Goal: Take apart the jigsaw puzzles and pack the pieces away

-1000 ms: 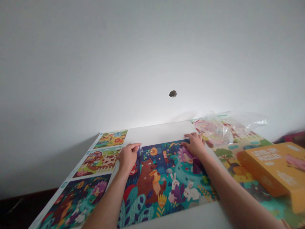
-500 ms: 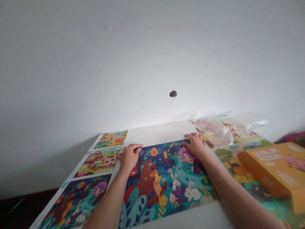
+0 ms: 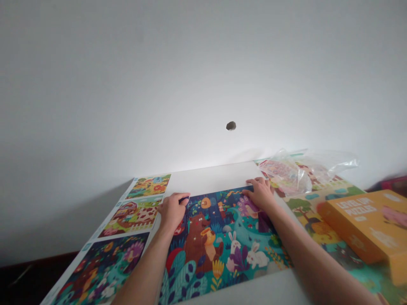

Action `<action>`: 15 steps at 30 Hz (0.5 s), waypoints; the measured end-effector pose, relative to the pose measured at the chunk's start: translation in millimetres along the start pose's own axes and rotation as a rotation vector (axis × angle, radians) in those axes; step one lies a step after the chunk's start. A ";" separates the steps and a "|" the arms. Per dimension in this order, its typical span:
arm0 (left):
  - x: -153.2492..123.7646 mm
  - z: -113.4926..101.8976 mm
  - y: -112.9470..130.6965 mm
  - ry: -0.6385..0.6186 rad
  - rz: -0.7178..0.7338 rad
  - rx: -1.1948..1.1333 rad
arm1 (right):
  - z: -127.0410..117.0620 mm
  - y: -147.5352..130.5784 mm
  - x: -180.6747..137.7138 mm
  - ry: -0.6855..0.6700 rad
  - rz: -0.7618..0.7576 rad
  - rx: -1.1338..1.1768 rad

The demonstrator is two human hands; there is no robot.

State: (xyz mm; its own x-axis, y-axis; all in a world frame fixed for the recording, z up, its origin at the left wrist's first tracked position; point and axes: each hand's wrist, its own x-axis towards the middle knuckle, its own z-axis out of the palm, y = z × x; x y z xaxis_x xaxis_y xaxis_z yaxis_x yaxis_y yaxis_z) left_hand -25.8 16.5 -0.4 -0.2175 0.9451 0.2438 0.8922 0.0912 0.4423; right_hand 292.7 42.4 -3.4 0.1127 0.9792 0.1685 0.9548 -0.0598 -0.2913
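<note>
Dark blue and teal fill the rectangular forest-scene puzzle picture (image 3: 230, 250), printed with a brown bear and white rabbits, which lies flat on the white tabletop (image 3: 210, 174) between the person's two forearms. The left hand (image 3: 171, 210) rests at its far left corner, thumb and forefinger bent close together; the right hand (image 3: 262, 195) lies at the far right corner, thumb on the print and forefinger apart from it. Whether either hand grips the edge or only presses there, I cannot tell. Left of it lies a white-bordered sheet with three small colour pictures (image 3: 132, 218). On the right, an orange cardboard puzzle box (image 3: 365, 218) sits on a colourful animal-scene picture (image 3: 300, 207), with a crumpled clear plastic bag (image 3: 300, 180) beyond.
</note>
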 end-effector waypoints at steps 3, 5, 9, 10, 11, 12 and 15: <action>0.7 1.4 -1.9 0.013 0.021 0.012 | -0.2 -0.2 0.0 -0.001 0.002 0.003; 1.3 2.0 -2.6 0.017 0.035 0.015 | -0.7 -0.6 -0.3 -0.002 0.004 0.004; 2.0 2.8 -3.1 0.017 0.042 0.026 | -1.3 -1.1 -0.4 -0.010 0.006 0.002; 1.9 2.9 -2.9 0.015 0.043 0.033 | -1.4 -1.0 -0.3 -0.010 0.006 0.004; 1.7 3.1 -2.7 0.014 0.041 0.044 | -1.3 -0.9 -0.2 -0.009 0.005 0.007; 1.3 3.2 -2.5 0.017 0.038 0.059 | -1.3 -0.7 -0.2 -0.007 0.002 0.009; -0.1 3.4 -1.6 0.042 0.019 0.108 | -1.0 -0.3 -0.1 -0.003 -0.001 0.006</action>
State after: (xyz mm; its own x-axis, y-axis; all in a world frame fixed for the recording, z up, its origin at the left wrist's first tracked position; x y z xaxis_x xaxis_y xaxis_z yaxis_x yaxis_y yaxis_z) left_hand -25.9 17.3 -4.1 -0.2148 0.9331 0.2884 0.9331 0.1089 0.3427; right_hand 292.6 42.2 -2.4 0.1109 0.9799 0.1657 0.9531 -0.0577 -0.2971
